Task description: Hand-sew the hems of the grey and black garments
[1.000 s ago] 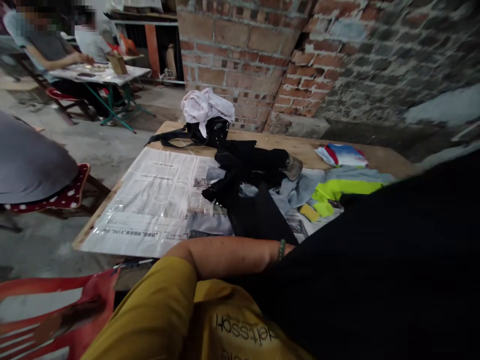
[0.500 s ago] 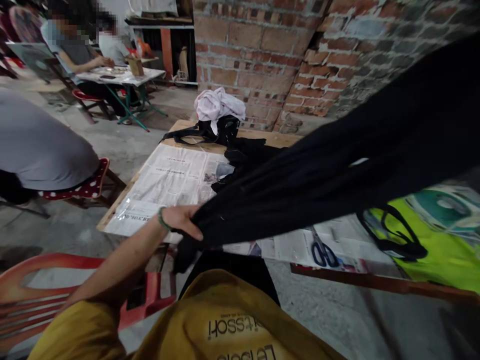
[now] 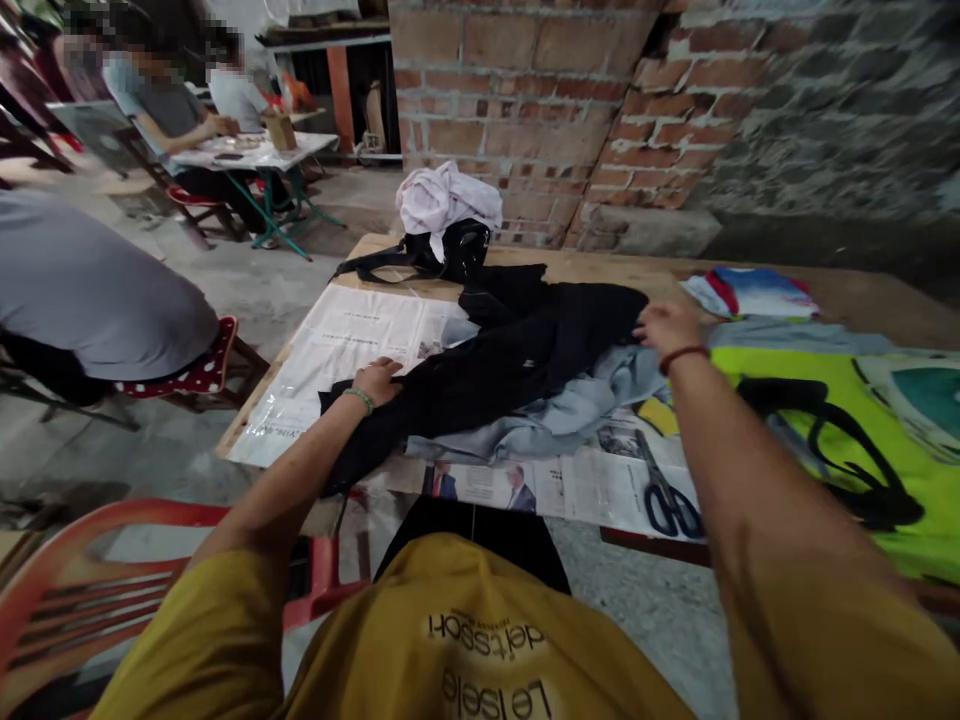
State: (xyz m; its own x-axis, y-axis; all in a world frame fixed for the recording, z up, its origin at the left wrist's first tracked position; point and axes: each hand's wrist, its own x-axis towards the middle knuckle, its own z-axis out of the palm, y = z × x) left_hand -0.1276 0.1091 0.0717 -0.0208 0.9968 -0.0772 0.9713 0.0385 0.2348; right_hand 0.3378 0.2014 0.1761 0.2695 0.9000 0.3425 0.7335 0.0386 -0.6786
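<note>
A long black garment (image 3: 495, 370) lies spread across the table, its kind not plain from its folds. On its near left end rests my left hand (image 3: 377, 380), green bracelet at the wrist, fingers stretched out over the fabric. At the far right end is my right hand (image 3: 667, 328), a dark red band at its wrist, fingers closed on the garment's edge. Light blue-grey cloth (image 3: 525, 428) shows from under the black fabric. Dark-handled scissors (image 3: 667, 500) lie on the newspaper (image 3: 360, 325) near the front edge.
A bright yellow-green cloth (image 3: 795, 370) with black straps (image 3: 855, 460) and a teal-and-white iron (image 3: 934, 395) is at right. A black bag (image 3: 465, 248) with pale cloth (image 3: 442, 200) stands at the back. A red chair (image 3: 112, 580) and a seated person (image 3: 97, 290) are on the left.
The black garment, held stretched up to the right before, has come down flat on the table. My right hand has come into view. My left hand has loosened from its grip and lies on the fabric.
</note>
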